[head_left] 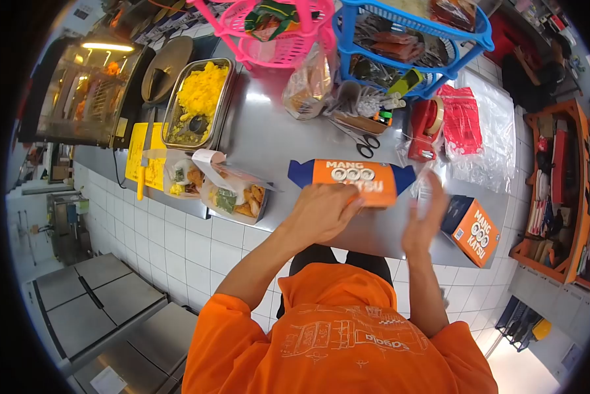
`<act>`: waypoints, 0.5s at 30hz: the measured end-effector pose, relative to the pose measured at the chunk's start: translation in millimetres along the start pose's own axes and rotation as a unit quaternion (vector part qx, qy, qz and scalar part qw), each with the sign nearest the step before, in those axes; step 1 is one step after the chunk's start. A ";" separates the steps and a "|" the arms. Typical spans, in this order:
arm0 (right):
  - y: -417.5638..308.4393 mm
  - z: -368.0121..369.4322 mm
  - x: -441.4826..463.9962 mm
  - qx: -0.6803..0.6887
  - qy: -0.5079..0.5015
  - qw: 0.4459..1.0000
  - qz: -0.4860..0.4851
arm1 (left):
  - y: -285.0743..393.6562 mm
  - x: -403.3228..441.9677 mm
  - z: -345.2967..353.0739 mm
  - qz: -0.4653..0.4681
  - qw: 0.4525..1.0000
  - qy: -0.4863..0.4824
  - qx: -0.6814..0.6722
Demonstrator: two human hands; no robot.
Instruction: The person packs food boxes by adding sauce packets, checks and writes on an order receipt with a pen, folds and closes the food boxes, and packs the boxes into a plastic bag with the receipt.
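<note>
An orange takeaway box (373, 187) with blue end flaps spread to both sides lies on the steel counter in front of me. My left hand (324, 211) has its fingers curled over the near left part of this box; some fingertips are hidden. Just off the box's right side is my right hand (426, 217), blurred, with its fingers stretched out and nothing visible in them. Farther right, near the counter edge, a second orange and blue box (473, 230) stands tilted in my view.
Open food packs (232, 194) with fried pieces lie left, beside a yellow-handled knife (140, 180) and a steel tray (219, 125) of yellow food. Scissors (364, 143), a red tape dispenser (426, 128), plastic bags (488, 125), pink (268, 49) and blue (413, 39) racks stand behind.
</note>
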State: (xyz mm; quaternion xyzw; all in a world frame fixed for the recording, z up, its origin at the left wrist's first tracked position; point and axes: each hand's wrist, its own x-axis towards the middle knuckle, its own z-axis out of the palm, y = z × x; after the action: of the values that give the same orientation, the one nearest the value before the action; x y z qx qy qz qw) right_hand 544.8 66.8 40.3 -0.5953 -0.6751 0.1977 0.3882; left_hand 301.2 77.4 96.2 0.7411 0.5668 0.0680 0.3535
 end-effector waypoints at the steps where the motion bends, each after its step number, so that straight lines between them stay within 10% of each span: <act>1: -7.4 4.3 -1.9 -0.020 -0.079 0.996 -0.047 | -19.4 -1.3 27.4 0.033 0.999 -0.004 -0.014; 4: 14.1 42.3 -22.2 -0.129 -0.185 0.974 0.007 | -50.0 -6.7 74.4 -0.017 0.970 0.241 -0.013; 7: 35.1 56.4 -30.5 0.066 -0.172 0.981 0.062 | -70.5 3.7 118.3 -0.101 0.894 0.365 -0.241; 11: 37.8 69.4 -21.2 0.279 -0.129 0.918 0.251 | -72.3 8.0 128.2 -0.133 0.859 0.335 -0.365; 15: 37.7 43.2 -2.5 0.216 -0.158 0.929 0.257 | -50.4 -8.2 99.7 -0.224 0.813 0.270 -0.465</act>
State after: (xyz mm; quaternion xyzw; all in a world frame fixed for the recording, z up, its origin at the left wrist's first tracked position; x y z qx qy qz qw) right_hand 536.5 80.9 -14.7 -0.6110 -0.4924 0.5233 0.3321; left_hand 308.5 31.0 -5.5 0.2932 0.6906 0.4393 0.4941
